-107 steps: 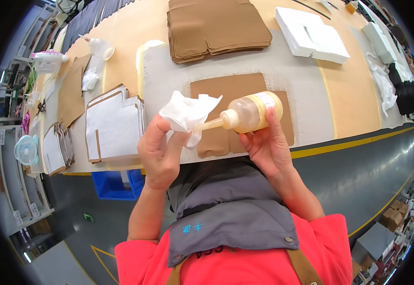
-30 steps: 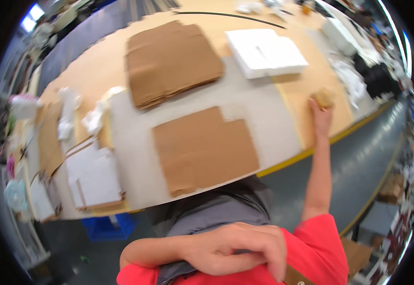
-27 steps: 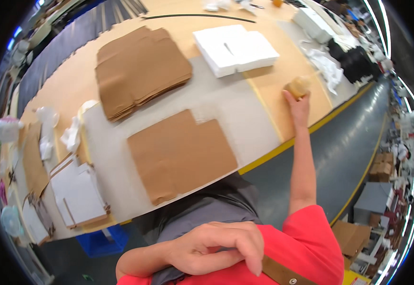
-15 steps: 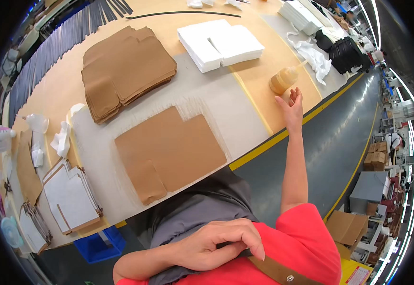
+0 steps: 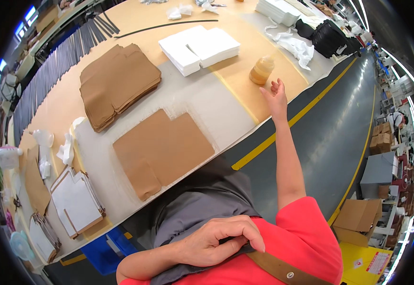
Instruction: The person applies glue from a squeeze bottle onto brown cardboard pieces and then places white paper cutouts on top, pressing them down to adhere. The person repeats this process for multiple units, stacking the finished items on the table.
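My right hand reaches over the table's edge, fingers and thumb apart and nothing in it. Just beyond its fingertips stands a squeeze bottle with amber liquid, not touched. My left hand is curled in front of my chest by the brown apron strap; the inside of its grip is hidden. In front of me a single brown cut panel with a stepped corner and a slit lies flat on a grey sheet. Behind it rests a stack of similar brown panels.
White notched sheets are stacked behind the grey area. White-faced panels lie at the left, above a blue bin. Long dark strips line the far left. A crumpled white cloth and black bundle sit at the far right.
The view has shifted, so the table things sit differently in the picture. My right hand remains open close to the bottle. My left hand keeps its curled pose.
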A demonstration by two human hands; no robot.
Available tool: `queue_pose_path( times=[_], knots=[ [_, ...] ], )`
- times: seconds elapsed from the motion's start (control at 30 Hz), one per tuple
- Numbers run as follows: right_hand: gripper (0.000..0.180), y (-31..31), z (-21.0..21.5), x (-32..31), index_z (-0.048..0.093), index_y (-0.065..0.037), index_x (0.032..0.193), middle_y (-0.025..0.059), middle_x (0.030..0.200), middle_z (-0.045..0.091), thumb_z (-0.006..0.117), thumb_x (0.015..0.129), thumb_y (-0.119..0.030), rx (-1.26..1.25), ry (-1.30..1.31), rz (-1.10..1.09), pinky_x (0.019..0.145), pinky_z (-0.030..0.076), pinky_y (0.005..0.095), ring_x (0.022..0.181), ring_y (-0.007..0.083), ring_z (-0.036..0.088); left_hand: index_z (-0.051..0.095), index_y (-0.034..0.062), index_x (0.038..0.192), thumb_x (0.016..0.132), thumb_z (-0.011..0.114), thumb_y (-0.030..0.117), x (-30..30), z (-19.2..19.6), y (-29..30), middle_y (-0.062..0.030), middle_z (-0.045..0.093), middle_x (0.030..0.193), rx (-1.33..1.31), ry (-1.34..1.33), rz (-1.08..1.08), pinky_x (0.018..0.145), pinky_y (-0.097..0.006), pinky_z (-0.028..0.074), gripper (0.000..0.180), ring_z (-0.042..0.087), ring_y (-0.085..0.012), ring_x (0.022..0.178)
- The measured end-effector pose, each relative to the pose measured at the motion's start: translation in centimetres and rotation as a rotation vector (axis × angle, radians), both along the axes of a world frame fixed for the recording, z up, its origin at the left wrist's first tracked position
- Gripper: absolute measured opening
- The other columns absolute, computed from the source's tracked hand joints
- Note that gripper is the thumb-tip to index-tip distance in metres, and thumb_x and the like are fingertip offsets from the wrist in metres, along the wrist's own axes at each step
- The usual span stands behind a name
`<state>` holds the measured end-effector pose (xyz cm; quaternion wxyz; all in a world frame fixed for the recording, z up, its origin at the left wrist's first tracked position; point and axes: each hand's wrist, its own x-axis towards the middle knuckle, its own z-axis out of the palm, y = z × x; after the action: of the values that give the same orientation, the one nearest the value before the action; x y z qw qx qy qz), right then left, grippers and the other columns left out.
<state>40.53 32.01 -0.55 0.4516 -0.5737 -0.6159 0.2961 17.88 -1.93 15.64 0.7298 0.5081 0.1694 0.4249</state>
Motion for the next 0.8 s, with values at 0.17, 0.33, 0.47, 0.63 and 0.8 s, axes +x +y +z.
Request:
queue_pose_path(
  times=[0.17,0.33,0.47,0.63,0.8],
  knots=[
    [0.094,3.0,-0.6,0.7,0.028,0.002,0.150,0.0254,0.147,0.044,0.083,0.079,-0.027,-0.009,0.063,0.024,0.112,0.039,0.0413,0.135,0.0366,0.045,0.067,0.0009,0.102,0.093,0.045,-0.014,0.7,0.3,-0.4,-0.0095,0.064,0.104,0.016,0.057,0.000,0.088,-0.031,0.047,0.028,0.061,-0.0202,0.098],
    [0.095,3.7,-0.3,0.1,0.029,-0.003,0.151,0.0216,0.148,0.044,0.084,0.078,-0.025,-0.012,-0.066,0.052,0.112,0.038,0.0421,0.137,0.0353,0.042,0.067,0.0006,0.102,0.094,0.046,-0.013,1.2,0.4,-0.7,-0.0093,0.064,0.103,0.007,0.084,-0.002,0.088,-0.031,0.047,0.027,0.061,-0.0194,0.098],
    [0.094,4.2,-0.8,0.1,0.033,-0.006,0.149,0.0219,0.141,0.053,0.085,0.074,-0.025,0.081,-0.111,0.064,0.108,0.043,0.0436,0.128,0.0376,0.052,0.067,0.0006,0.102,0.095,0.046,-0.012,1.4,0.3,-0.7,-0.0093,0.064,0.103,0.007,0.090,-0.006,0.088,-0.030,0.047,0.026,0.061,-0.0193,0.098],
    [0.092,4.5,-0.8,-0.4,0.035,-0.007,0.148,0.0167,0.130,0.062,0.083,0.075,-0.037,0.050,-0.317,0.049,0.100,0.046,0.0454,0.117,0.0343,0.056,0.066,0.0022,0.108,0.090,0.044,-0.015,0.9,-0.3,-0.6,-0.0054,0.064,0.107,-0.018,0.067,-0.017,0.090,-0.029,0.044,0.033,0.057,-0.0166,0.098],
    [0.094,4.2,-0.1,-1.4,0.039,-0.006,0.145,0.0155,0.126,0.063,0.083,0.073,-0.048,0.012,-0.353,-0.041,0.100,0.045,0.0474,0.116,0.0351,0.056,0.067,0.0010,0.103,0.096,0.047,-0.011,0.6,-0.1,0.2,-0.0092,0.064,0.103,-0.054,0.079,-0.006,0.088,-0.030,0.047,0.025,0.061,-0.0190,0.097]
  ],
)
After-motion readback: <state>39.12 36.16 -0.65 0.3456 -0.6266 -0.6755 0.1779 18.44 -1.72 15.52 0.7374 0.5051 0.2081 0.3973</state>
